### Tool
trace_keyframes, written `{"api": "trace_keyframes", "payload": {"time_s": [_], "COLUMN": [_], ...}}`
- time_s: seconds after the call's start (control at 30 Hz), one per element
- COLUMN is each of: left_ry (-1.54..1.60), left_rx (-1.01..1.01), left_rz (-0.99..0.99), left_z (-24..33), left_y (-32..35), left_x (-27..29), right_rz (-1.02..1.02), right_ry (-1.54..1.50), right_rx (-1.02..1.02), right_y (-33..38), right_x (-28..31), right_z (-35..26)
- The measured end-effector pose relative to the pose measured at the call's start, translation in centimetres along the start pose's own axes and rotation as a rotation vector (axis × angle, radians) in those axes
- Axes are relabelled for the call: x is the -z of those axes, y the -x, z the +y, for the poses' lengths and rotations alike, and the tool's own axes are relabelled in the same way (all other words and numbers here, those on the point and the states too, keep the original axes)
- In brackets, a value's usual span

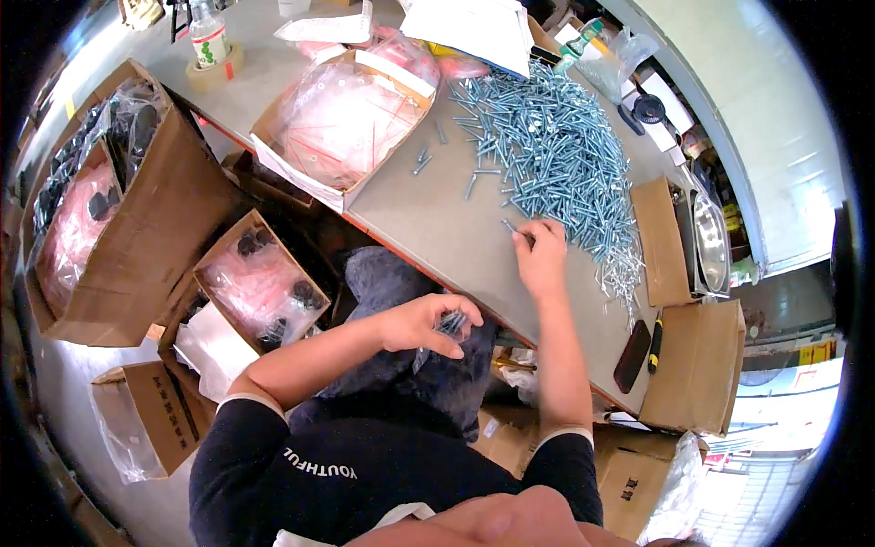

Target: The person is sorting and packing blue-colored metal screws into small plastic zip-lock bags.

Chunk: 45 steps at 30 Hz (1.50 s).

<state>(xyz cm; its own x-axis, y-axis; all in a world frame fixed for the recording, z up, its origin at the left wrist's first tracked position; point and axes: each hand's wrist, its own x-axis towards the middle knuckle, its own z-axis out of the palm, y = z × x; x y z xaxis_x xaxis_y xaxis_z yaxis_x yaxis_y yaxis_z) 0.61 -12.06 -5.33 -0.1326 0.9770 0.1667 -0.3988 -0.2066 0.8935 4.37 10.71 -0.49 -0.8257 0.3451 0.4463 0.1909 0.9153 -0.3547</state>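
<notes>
A large heap of bluish metal screws (561,150) lies on the grey table, with a few loose ones to its left. At the heap's near edge, my right hand (541,255) pinches a screw (509,225) between thumb and fingertips. My left hand (424,324) is held over my lap, in front of the table edge. Its fingers curl round a small clear plastic bag (452,322) with several screws in it; part of the bag is hidden by the hand. Smaller silvery screws (621,273) lie at the heap's lower right.
An open carton (342,128) of clear, red-striped bags stands left of the heap. More cartons with bags and black parts (137,210) crowd the left side. A dark phone (633,357), a yellow-black cutter (655,346) and cardboard boxes (697,365) are at the right. Papers (469,32) lie at the back.
</notes>
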Motion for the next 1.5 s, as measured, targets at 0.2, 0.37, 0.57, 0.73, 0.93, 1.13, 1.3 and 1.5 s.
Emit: {"api": "trace_keyframes", "payload": {"time_s": [0.2, 0.37, 0.57, 0.73, 0.93, 1.13, 1.3, 1.5], "left_ry": [0.238, 0.183, 0.338, 0.360, 0.446, 0.434, 0.306, 0.249], "left_rx": [0.052, -0.041, 0.130, 0.192, 0.237, 0.194, 0.101, 0.049], "left_rz": [-0.018, 0.029, 0.050, 0.127, 0.150, 0.054, 0.055, 0.059], "left_z": [-0.3, -1.6, -1.1, -1.8, -1.9, -0.9, -0.7, -0.4], "left_y": [1.0, 0.3, 0.4, 0.8, 0.7, 0.9, 1.5, 2.7], "left_x": [0.0, 0.2, 0.0, 0.7, 1.5, 1.1, 0.7, 1.7], "right_rz": [-0.177, -0.315, -0.338, -0.360, -0.687, -0.720, -0.259, -0.263], "right_ry": [0.124, -0.209, -0.269, -0.161, -0.382, -0.338, -0.076, 0.015], "right_rx": [-0.308, -0.165, 0.005, 0.046, 0.139, 0.013, 0.329, 0.333], "right_y": [-0.7, -0.6, -3.3, -2.6, 1.7, -1.5, -6.0, -8.8], "right_x": [1.3, 1.1, -0.8, 0.1, 2.7, 2.0, -3.3, -3.5], "right_z": [-1.0, -1.1, -0.3, -0.7, -5.7, -6.5, -3.3, -1.8]}}
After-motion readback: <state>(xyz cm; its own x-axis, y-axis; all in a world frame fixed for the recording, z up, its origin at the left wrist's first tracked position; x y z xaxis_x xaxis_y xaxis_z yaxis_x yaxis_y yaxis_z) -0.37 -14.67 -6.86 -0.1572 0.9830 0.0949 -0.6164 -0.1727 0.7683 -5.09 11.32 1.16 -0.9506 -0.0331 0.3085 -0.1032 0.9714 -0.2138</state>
